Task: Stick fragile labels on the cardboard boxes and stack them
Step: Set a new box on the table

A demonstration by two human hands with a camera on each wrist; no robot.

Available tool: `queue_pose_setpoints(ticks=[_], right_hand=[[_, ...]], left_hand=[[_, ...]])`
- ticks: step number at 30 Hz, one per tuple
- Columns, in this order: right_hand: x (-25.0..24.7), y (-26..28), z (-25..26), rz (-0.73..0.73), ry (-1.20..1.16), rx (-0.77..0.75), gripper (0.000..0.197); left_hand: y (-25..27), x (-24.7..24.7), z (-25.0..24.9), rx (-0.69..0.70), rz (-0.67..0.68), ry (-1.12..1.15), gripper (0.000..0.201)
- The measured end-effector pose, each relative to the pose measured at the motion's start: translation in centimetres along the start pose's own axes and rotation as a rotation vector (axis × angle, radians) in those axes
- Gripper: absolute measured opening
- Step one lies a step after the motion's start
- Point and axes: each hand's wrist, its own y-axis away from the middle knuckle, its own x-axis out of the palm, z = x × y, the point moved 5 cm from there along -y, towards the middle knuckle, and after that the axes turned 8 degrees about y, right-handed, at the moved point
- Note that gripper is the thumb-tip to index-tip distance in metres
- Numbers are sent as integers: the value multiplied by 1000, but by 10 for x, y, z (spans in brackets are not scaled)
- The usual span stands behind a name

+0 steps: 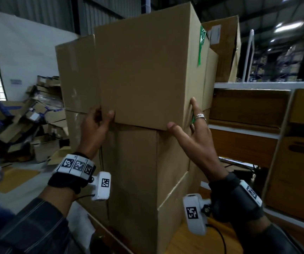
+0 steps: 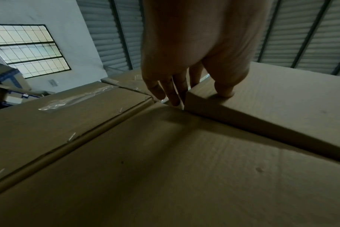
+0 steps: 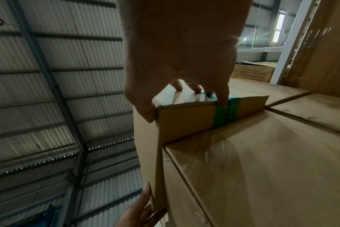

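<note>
Corrugated warehouse wall [image 1: 101, 15] behind; I see the top box [image 1: 144, 70] sitting on the stack of boxes [image 1: 134, 171]. My left hand [image 1: 96, 125] grips its lower left corner; my right hand [image 1: 193, 138] pinches the lower right corner, fingers spread.

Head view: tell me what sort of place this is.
Most likely a warehouse: cardboard boxes stacked high, a heap of discarded cartons by the wall, a corrugated metal roof and shelving.
</note>
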Motion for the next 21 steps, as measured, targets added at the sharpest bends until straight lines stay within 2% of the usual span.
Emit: queue_pose_setpoints(ticks=[2,6,10,16,21], right_hand=[[-5,3,-1,-24,-28,7,99],[-31,14,2,-61,-149,-9,94],[-70,36,9,-83,-208,-38,86],[-152,80,12,-174,-144,-46,80],[-242,132,-8,-221,-42,44,83]], left_hand=[[7,0,-10,81,-11,-41,41],[27,9,-39,233,-49,-100,49],[54,29,-68,280,-23,-62,53],[105,74,-122,341,-11,16,55],[161,140,-155,326,121,106,49]])
